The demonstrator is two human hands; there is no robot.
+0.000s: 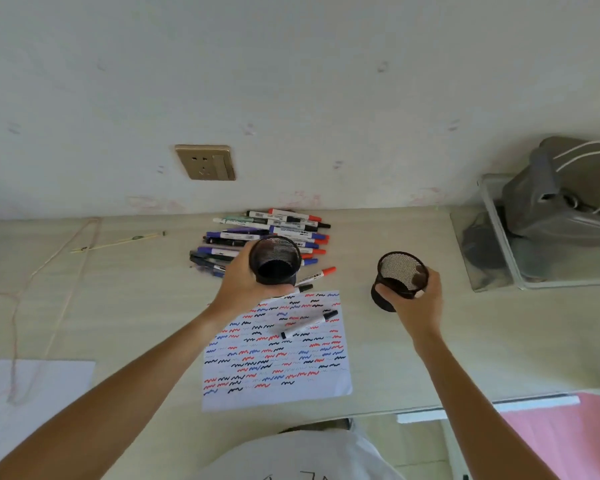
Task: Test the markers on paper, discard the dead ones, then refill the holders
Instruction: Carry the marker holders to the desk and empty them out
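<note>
My left hand (248,282) grips a black mesh holder (275,259), tilted so its empty mouth faces me, above the near edge of the marker pile (267,233). My right hand (420,299) grips a second black mesh holder (400,277), also empty, to the right of the paper. The pile holds several red-, blue- and black-capped markers against the wall. A test paper (278,351) covered in red, blue and black squiggles lies in front of me, with one black-capped marker (309,323) lying on it. A red-capped marker (317,274) lies just beyond the paper.
A clear tray (492,237) with a grey bag (561,202) stands at the right by the wall. A second scribbled sheet (21,393) lies at the left front, with a thin cord (49,282) and a stick (118,241) beyond it. A wall socket (205,162) is above the pile.
</note>
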